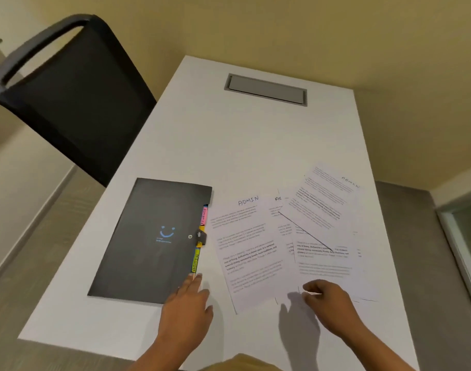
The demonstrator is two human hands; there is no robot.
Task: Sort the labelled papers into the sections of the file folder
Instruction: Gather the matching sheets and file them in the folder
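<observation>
A black file folder (148, 236) with a blue smiley lies closed on the white table, coloured section tabs (199, 236) sticking out of its right edge. Right of it several printed sheets lie fanned out, the left sheet (245, 253) and the upper right sheet (325, 199) both headed ADMIN. My left hand (187, 311) reaches with straight fingers to the folder's lower right corner, fingertips touching the lowest tab. My right hand (328, 303) hovers over the bottom edge of the overlapping sheets, its curled fingers pinching a sheet's lower edge.
A black chair (68, 89) stands at the table's left far side. A grey cable hatch (266, 89) is set into the table's far end. Bare table (229, 145) stretches beyond the folder and papers. A glass panel (467, 236) stands at the right.
</observation>
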